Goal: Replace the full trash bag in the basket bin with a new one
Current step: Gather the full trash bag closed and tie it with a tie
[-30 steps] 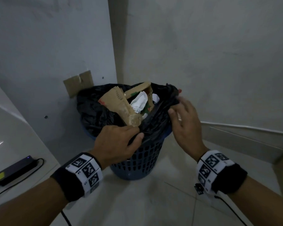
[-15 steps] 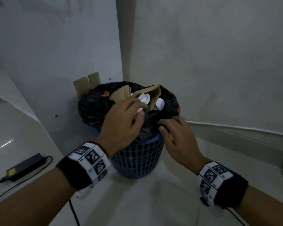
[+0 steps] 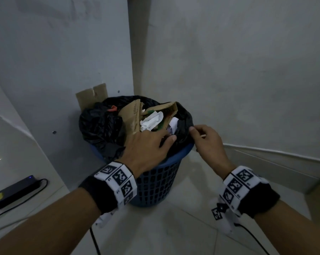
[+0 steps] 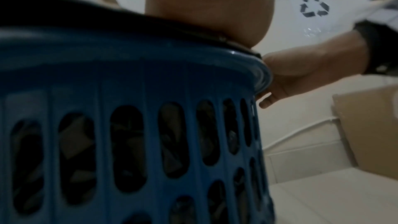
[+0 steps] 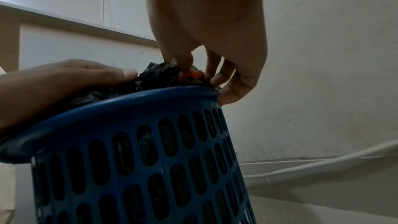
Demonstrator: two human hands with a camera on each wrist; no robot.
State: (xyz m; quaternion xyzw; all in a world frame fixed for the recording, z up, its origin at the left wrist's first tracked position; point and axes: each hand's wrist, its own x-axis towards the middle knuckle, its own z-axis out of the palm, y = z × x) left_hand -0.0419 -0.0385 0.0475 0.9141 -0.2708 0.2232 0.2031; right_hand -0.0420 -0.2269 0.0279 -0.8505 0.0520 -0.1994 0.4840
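Observation:
A blue basket bin (image 3: 159,183) stands in a wall corner. It holds a full black trash bag (image 3: 100,124) stuffed with cardboard (image 3: 131,116) and crumpled white paper (image 3: 151,121). My left hand (image 3: 166,136) rests on the bag's near right side with fingers laid flat, as the right wrist view also shows for the left hand (image 5: 120,74). My right hand (image 3: 192,130) is at the bin's right rim. There, thumb and fingers pinch an orange tie (image 5: 190,75) on the bag's edge. The left wrist view shows mostly the bin's wall (image 4: 129,77).
A black power adapter (image 3: 13,192) with its cable lies on the floor at left. A cardboard piece (image 3: 92,94) leans on the wall behind the bin. A clear sheet with a recycling symbol (image 4: 314,6) and a cardboard box (image 4: 370,134) appear to the right.
My left hand let go of the bag's near edge, passed over the trash and now lies flat on the bag. My right hand shifted to the right rim and pinches the orange tie.

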